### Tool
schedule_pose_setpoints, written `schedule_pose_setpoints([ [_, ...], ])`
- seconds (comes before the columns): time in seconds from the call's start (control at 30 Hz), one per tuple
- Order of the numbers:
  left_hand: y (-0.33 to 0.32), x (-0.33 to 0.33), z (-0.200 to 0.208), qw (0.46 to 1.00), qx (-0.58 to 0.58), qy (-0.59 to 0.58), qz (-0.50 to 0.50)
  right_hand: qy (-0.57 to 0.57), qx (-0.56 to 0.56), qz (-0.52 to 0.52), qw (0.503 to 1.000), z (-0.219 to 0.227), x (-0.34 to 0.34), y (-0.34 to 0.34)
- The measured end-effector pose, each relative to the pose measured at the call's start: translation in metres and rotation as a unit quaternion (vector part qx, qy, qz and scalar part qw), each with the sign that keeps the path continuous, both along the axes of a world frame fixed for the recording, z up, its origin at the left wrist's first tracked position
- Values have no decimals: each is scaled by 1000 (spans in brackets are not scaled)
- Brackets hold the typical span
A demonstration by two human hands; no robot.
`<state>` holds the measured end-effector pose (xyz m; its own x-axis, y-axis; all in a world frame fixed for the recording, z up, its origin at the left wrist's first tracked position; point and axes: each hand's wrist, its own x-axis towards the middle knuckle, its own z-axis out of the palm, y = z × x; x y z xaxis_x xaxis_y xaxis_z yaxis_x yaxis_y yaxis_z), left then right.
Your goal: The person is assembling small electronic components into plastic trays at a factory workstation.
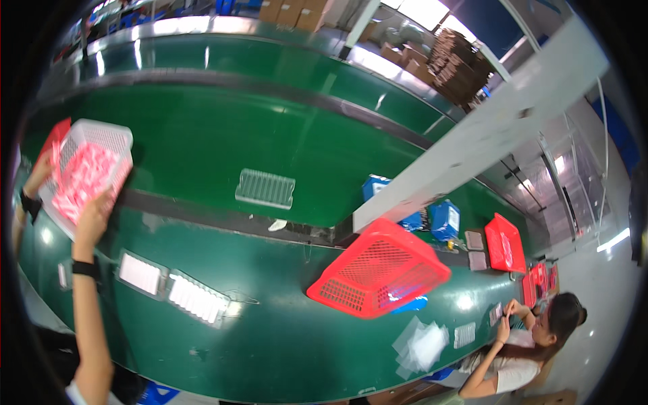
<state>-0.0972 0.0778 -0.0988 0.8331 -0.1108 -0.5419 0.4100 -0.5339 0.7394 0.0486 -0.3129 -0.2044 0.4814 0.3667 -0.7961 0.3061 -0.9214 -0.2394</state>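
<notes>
I am gripping a white perforated plastic basket (123, 138) at the far left of a glossy green table (283, 351).
A broad green surface (189, 128) is stretching out behind a dark strip, a slanting white post (486, 121) is cutting across the room, brown cardboard boxes (290, 12) are standing at the back, and a co-worker (513, 371) is sitting at the right. The basket, heaped with small pink pieces (91, 169), is facing its open top toward me, its long axis running from near left to far right. My hands are working apart: my left hand (42, 169) is clamping its left side; my right hand (94, 216) is touching its near right edge, how tightly I cannot tell.
</notes>
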Motion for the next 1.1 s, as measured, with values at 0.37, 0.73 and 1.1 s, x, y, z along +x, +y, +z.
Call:
schedule_pose_setpoints([
  [0.37,-3,103,89,1000,3,-14,6,20,143,91,985,-55,49,37],
  [0.73,-140,98,80,993,66,-84,-39,-52,331,151,930,-14,45,98],
  [1.1,-106,29,182,973,65,-219,10,104,471,232,845,286,87,102],
])
